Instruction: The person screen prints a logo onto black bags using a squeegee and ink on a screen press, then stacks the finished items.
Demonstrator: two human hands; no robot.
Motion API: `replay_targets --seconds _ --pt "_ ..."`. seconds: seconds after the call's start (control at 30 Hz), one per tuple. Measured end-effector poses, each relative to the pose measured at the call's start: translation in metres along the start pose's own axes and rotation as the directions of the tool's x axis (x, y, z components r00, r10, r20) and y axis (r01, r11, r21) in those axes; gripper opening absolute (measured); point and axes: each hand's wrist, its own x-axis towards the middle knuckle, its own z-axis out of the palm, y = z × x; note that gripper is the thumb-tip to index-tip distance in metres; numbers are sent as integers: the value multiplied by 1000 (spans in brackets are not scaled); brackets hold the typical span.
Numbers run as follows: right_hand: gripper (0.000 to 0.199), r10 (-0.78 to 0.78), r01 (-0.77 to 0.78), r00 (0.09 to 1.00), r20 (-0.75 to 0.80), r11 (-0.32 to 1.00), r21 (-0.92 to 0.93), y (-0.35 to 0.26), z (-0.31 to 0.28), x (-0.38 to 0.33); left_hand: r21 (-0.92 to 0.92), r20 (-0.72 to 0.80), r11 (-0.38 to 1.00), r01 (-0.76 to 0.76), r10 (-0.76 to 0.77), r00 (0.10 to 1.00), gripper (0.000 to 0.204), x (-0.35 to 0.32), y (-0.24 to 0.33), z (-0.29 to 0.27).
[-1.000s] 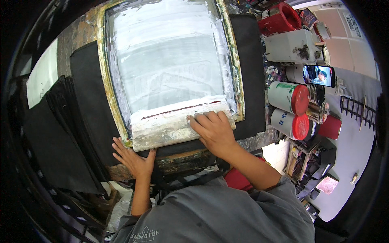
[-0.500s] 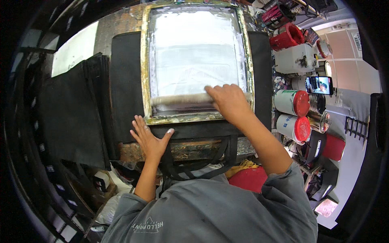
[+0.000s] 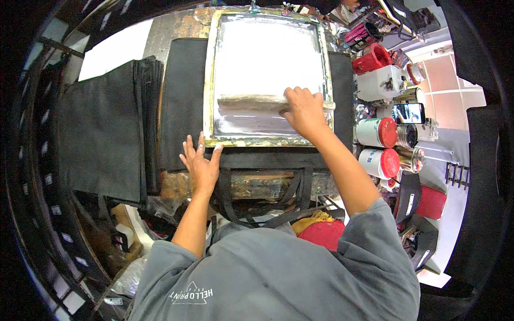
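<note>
A screen-printing frame [image 3: 210, 80] with paint-stained edges lies over a black fabric bag [image 3: 182, 96]. White ink covers much of its mesh. Across the lower half of the mesh rests a wooden squeegee [image 3: 246, 101], spanning nearly the whole width. My right hand [image 3: 306, 112] is closed on the squeegee right of its middle, fingers curled over the top. At the near left corner of the frame, my left hand [image 3: 201, 165] is spread, its thumb against the corner and its fingers over the bag. The bag's handles [image 3: 227, 195] hang over the near table edge.
To the left lies a stack of black bags [image 3: 101, 128]. Along the right stand white tubs with red lids [image 3: 379, 162], a red container [image 3: 372, 58], a white canister [image 3: 380, 83] and a phone [image 3: 408, 113] with a lit screen. The wooden table [image 3: 257, 184] is ink-stained.
My right hand has moved the squeegee away from me, up the mesh. My left hand stays by the near left corner, and the whole view has shifted slightly.
</note>
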Motion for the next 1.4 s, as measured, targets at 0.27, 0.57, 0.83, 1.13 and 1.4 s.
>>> replay_targets --seconds 0.27,0.57,0.83,1.13,1.4 --pt "52 53 -55 998 37 997 49 9 -16 -14 1 -42 1000 -15 15 999 74 2 3 -1" --pt "47 -5 5 1000 -4 993 -120 -26 25 -46 -33 -34 999 16 -17 999 72 1 0 3" --pt "43 1 -9 997 -75 993 -114 10 35 38 -31 -40 999 11 -12 999 73 -1 -1 1" --pt "48 -13 11 998 58 999 37 66 9 143 48 70 995 87 -91 993 89 12 32 -33" --pt "45 -23 -15 971 -238 988 -155 57 27 126 76 -220 627 -775 769 601 81 149 150 -55"
